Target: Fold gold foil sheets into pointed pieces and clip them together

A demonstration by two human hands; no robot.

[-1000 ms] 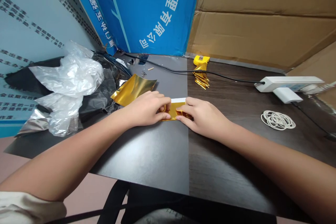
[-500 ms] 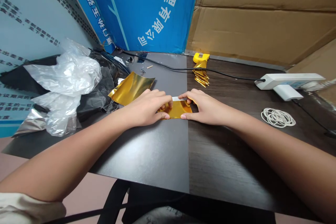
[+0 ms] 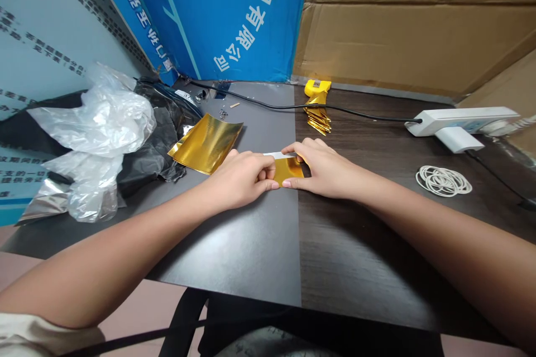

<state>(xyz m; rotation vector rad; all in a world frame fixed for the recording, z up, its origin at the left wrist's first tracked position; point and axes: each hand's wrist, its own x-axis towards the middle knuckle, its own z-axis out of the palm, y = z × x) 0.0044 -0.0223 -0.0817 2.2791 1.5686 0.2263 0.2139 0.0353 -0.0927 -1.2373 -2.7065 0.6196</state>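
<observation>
A small sheet of gold foil paper (image 3: 288, 170) lies at the middle of the table between both hands, with a white strip showing along its far edge. My left hand (image 3: 245, 177) pinches its left end, thumb at the near edge and fingers curled over the top. At the right end, my right hand (image 3: 320, 166) grips the sheet, thumb in front and index finger at the white strip. The two thumb tips almost meet. Beyond my left hand lies a larger stack or sheet of gold foil paper (image 3: 207, 144), slightly curled; my fingers overlap its near corner.
Folded gold pieces (image 3: 318, 118) lie beside a yellow tape measure (image 3: 317, 87) at the back. A black cable (image 3: 268, 105) runs to a white power strip (image 3: 460, 121). Looped white cord (image 3: 444, 181) is at right; crumpled clear plastic (image 3: 119, 120) at left. Cardboard (image 3: 410, 39) stands behind.
My left thumb has slid right along the near edge, closer to my right thumb. More of the white strip shows at the far edge. The view has shifted slightly.
</observation>
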